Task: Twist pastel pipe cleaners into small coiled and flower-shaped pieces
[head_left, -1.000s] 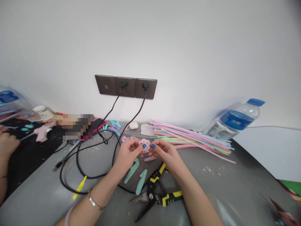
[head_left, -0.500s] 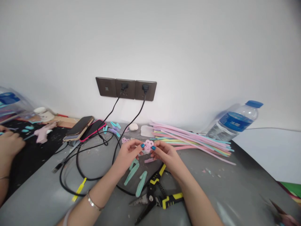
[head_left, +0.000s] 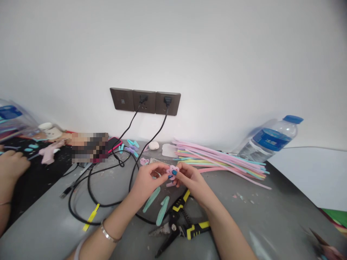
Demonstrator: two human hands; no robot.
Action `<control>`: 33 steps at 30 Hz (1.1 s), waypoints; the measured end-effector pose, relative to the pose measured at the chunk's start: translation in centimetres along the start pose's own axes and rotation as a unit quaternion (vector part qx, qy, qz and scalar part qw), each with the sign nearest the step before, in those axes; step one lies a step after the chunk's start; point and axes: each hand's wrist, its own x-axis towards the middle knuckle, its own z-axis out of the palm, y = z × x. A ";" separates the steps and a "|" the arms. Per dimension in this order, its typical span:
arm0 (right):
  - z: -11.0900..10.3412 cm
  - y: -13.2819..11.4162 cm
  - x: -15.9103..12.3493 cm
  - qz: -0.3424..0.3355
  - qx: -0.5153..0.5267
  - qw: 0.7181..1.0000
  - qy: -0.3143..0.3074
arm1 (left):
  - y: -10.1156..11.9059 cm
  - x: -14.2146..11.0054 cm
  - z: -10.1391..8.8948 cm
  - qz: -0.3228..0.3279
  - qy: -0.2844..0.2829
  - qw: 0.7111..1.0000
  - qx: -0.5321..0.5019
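Observation:
A small pink flower bent from pipe cleaner [head_left: 172,172] is pinched between my left hand [head_left: 152,176] and my right hand [head_left: 191,177]. Both thumbs press on its front, and my fingers hide its back. Below my hands lie two folded green pipe cleaner pieces [head_left: 162,211] on the grey table. Pliers with yellow and black handles [head_left: 174,226] rest spread apart between my forearms. Just behind my left hand sits another pink looped piece [head_left: 144,161].
Black cables [head_left: 89,191] loop across the left side. A bundle of pastel pipe cleaners [head_left: 222,159] and a tilted water bottle [head_left: 273,139] are at the back right. Another person's hand [head_left: 13,164] is at the far left. A scissor-like tip [head_left: 318,236] shows at lower right.
My thumbs have come closer together over the pink flower, now covering more of its lower part. The flower sits slightly lower and to the right.

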 end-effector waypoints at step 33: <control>0.1 -0.2 -0.1 0.005 -0.027 0.999 0.034 | 0.4 -0.4 0.2 0.016 0.047 0.998 0.023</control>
